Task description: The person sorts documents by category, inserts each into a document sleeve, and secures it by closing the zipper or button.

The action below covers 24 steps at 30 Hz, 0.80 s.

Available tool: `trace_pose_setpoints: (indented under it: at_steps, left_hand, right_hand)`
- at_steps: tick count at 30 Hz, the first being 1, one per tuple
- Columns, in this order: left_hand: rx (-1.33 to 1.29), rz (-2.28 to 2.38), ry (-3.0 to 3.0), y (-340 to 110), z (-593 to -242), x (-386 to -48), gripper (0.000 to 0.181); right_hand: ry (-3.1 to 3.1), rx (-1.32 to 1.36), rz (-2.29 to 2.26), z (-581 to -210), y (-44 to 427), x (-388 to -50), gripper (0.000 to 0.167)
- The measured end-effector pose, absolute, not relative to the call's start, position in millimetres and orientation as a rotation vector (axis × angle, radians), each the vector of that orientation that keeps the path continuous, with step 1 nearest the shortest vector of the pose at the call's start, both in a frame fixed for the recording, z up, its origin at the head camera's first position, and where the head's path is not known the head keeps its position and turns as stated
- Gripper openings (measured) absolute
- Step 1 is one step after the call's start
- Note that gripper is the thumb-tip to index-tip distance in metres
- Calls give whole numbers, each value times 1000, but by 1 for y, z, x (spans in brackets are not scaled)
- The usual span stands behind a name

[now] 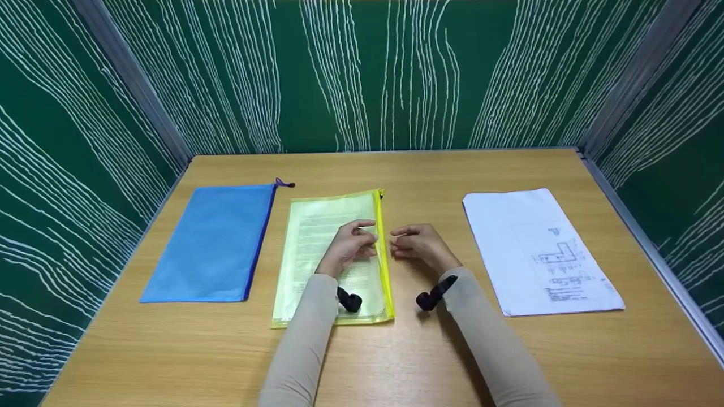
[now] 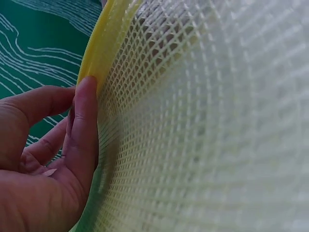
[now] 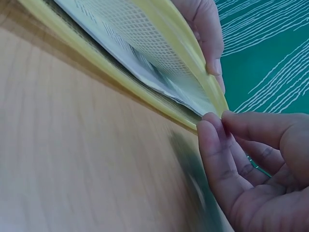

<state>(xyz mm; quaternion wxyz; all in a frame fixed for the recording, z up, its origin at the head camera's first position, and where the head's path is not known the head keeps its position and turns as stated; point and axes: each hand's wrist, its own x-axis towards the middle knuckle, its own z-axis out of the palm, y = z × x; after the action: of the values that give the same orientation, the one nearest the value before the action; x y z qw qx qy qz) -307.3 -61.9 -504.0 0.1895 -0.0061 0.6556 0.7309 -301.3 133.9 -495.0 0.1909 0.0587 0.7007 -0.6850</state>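
A translucent yellow mesh zip pouch with printed paper inside lies in the middle of the table. My left hand is over its right side, and in the left wrist view its fingers pinch the yellow zip edge. At the right of that edge is my right hand. Its thumb and fingertips pinch the pouch where the two yellow lips meet, in the right wrist view. The lips stand apart there, with white sheets showing between them.
A blue zip pouch with a dark blue edge lies to the left. On the right is a stack of white paper with a printed drawing. Green panels with white lines border the wooden table.
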Motion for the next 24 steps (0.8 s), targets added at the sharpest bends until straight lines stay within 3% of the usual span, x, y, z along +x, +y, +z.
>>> trace_pose_setpoints:
  at_steps: [12,24]
  left_hand:
    - [-14,1928,2014,-53,-500,-307,47]
    - [335,1613,2382,-59,-492,-312,46]
  right_hand:
    - [2015,195,-1873,-496,142,-306,31]
    - [2004,152,-1927,-497,153,-313,35]
